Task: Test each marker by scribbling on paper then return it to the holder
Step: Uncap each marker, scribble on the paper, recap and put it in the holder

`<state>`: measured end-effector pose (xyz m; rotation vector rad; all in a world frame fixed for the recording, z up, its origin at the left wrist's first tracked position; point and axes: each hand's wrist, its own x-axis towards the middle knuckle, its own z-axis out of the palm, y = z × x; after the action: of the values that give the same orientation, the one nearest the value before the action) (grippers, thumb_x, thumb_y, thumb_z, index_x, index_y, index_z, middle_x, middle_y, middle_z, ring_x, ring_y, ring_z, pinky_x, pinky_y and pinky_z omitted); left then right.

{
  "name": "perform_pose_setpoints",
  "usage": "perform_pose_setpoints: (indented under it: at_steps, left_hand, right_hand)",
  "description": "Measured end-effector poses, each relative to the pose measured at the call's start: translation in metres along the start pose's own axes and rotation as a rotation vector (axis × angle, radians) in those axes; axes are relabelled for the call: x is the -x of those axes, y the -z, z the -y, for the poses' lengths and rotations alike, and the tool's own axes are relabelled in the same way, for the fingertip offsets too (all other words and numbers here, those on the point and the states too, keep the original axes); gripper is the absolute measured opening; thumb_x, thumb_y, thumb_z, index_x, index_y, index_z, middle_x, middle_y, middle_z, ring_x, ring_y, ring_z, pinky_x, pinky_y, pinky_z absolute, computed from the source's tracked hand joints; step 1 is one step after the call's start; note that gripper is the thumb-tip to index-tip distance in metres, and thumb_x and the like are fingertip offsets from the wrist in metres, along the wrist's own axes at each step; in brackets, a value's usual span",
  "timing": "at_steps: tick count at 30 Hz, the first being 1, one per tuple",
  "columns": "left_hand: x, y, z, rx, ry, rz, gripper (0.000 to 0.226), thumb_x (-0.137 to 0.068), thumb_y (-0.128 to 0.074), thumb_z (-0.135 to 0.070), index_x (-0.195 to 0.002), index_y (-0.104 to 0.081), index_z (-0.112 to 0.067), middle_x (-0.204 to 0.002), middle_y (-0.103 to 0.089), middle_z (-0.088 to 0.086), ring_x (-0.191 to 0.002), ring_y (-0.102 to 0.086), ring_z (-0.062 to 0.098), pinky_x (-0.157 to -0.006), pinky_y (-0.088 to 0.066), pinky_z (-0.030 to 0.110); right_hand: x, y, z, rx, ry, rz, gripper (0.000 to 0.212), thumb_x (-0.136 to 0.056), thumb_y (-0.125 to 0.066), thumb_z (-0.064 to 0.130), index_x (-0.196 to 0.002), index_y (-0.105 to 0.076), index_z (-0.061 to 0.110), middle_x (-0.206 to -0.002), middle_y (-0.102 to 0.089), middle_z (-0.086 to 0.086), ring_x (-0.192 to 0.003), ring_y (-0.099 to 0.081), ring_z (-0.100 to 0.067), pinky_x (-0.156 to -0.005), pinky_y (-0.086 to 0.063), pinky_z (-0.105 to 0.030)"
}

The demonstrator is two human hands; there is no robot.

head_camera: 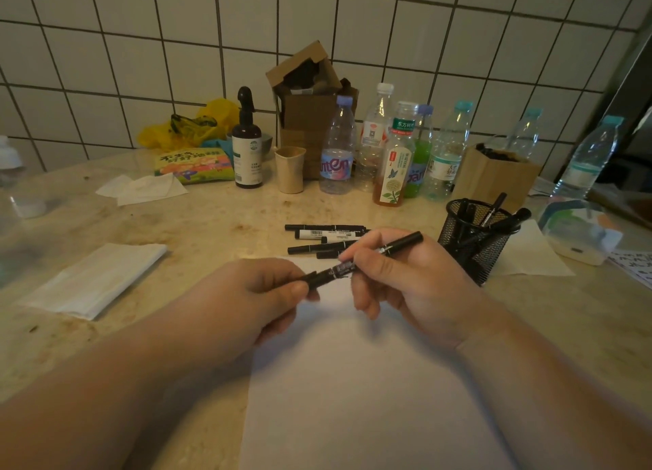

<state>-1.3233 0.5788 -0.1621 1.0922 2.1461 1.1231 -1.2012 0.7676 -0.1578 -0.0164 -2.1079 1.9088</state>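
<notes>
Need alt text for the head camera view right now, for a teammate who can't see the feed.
Both hands grip one black marker above a blank sheet of paper: left hand at its near end, right hand on the barrel. More markers lie on the table behind, beside a black mesh holder containing several.

Head cam, fwd-down, close over table (211,222).

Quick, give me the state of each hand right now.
Left hand: closed on the cap end of the black marker.
Right hand: closed on the same marker's barrel, held above the paper.
</notes>
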Motion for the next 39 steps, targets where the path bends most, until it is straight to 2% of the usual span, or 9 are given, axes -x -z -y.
perform_pose_setpoints:
  at_steps: [4,10,15,20,24,27,30,33,39]
  left_hand:
    - [0.0,0.0,-0.002,-0.189,-0.011,-0.161,0.02,-0.096,-0.045,-0.049,-0.112,-0.056,-0.048,-0.068,-0.071,-0.016,-0.051,-0.058,0.001,-0.057,-0.043,0.019]
    - [0.003,0.0,-0.001,-0.324,-0.014,-0.153,0.017,-0.096,-0.044,-0.052,-0.107,-0.056,-0.049,-0.068,-0.069,-0.019,-0.06,-0.061,0.0,-0.059,-0.047,0.019]
    - [0.004,0.0,0.002,-0.351,-0.025,-0.125,0.017,-0.095,-0.044,-0.054,-0.105,-0.055,-0.048,-0.07,-0.07,-0.018,-0.063,-0.063,0.0,-0.067,-0.055,0.025]
    - [0.003,0.001,0.004,-0.35,-0.043,-0.14,0.016,-0.095,-0.045,-0.053,-0.105,-0.056,-0.047,-0.068,-0.07,-0.017,-0.062,-0.062,0.001,-0.068,-0.054,0.026]
    - [0.003,0.0,0.004,-0.348,-0.044,-0.136,0.014,-0.095,-0.046,-0.053,-0.105,-0.055,-0.048,-0.068,-0.07,-0.017,-0.061,-0.062,0.001,-0.067,-0.055,0.026]
    - [0.004,0.0,0.004,-0.339,-0.049,-0.138,0.014,-0.095,-0.046,-0.053,-0.104,-0.056,-0.048,-0.068,-0.07,-0.016,-0.062,-0.062,0.003,-0.067,-0.056,0.028]
    - [0.003,0.0,0.004,-0.349,-0.049,-0.15,0.015,-0.095,-0.046,-0.053,-0.104,-0.058,-0.047,-0.068,-0.071,-0.016,-0.062,-0.063,0.002,-0.067,-0.055,0.028]
    - [0.003,0.0,0.004,-0.337,-0.044,-0.165,0.015,-0.095,-0.047,-0.053,-0.101,-0.059,-0.046,-0.067,-0.071,-0.015,-0.06,-0.061,0.001,-0.059,-0.048,0.023]
    - [0.003,-0.001,0.005,-0.332,-0.069,-0.169,0.014,-0.095,-0.049,-0.05,-0.097,-0.061,-0.043,-0.066,-0.07,-0.014,-0.057,-0.06,0.002,-0.056,-0.044,0.021]
  right_hand:
    - [0.001,0.004,0.005,-0.008,0.109,-0.27,0.03,-0.092,-0.056,0.036,-0.098,-0.067,0.009,-0.06,-0.062,-0.01,-0.052,-0.056,-0.02,-0.048,-0.047,-0.027]
    - [0.0,0.024,0.009,0.328,0.226,-0.925,0.02,-0.107,-0.042,0.029,-0.1,-0.059,0.022,-0.066,-0.069,-0.003,-0.047,-0.058,-0.014,-0.044,-0.048,-0.02]
    - [-0.006,0.038,0.003,0.383,0.046,-1.061,0.023,-0.108,-0.039,0.033,-0.108,-0.057,0.02,-0.069,-0.071,-0.003,-0.04,-0.057,-0.008,-0.042,-0.046,-0.018]
    - [-0.015,0.053,0.002,0.239,-0.084,-1.054,0.02,-0.107,-0.044,0.031,-0.121,-0.054,0.021,-0.069,-0.072,-0.005,-0.036,-0.058,-0.007,-0.037,-0.046,-0.02]
    - [-0.006,0.044,0.008,0.28,0.089,-1.061,0.042,-0.101,-0.056,0.034,-0.141,-0.043,0.032,-0.07,-0.072,-0.004,-0.047,-0.064,-0.011,-0.046,-0.052,-0.023]
    - [0.002,0.033,0.01,0.514,0.233,-0.939,0.038,-0.102,-0.053,0.032,-0.138,-0.045,0.039,-0.072,-0.068,0.0,-0.055,-0.063,-0.008,-0.052,-0.054,-0.019]
    - [-0.007,0.026,-0.005,0.956,0.009,-0.573,0.031,-0.103,-0.051,0.027,-0.132,-0.058,0.033,-0.112,-0.068,0.007,-0.09,-0.059,0.001,-0.083,-0.049,-0.017]
    - [-0.015,0.025,-0.024,1.244,-0.241,-0.289,0.044,-0.104,-0.047,0.022,-0.148,-0.047,0.022,-0.152,-0.044,0.004,-0.14,-0.034,-0.012,-0.113,-0.026,-0.027]
    - [-0.017,0.031,-0.031,1.33,-0.35,-0.301,0.048,-0.103,-0.047,0.017,-0.15,-0.043,0.023,-0.149,-0.043,0.003,-0.138,-0.031,-0.02,-0.113,-0.032,-0.036]
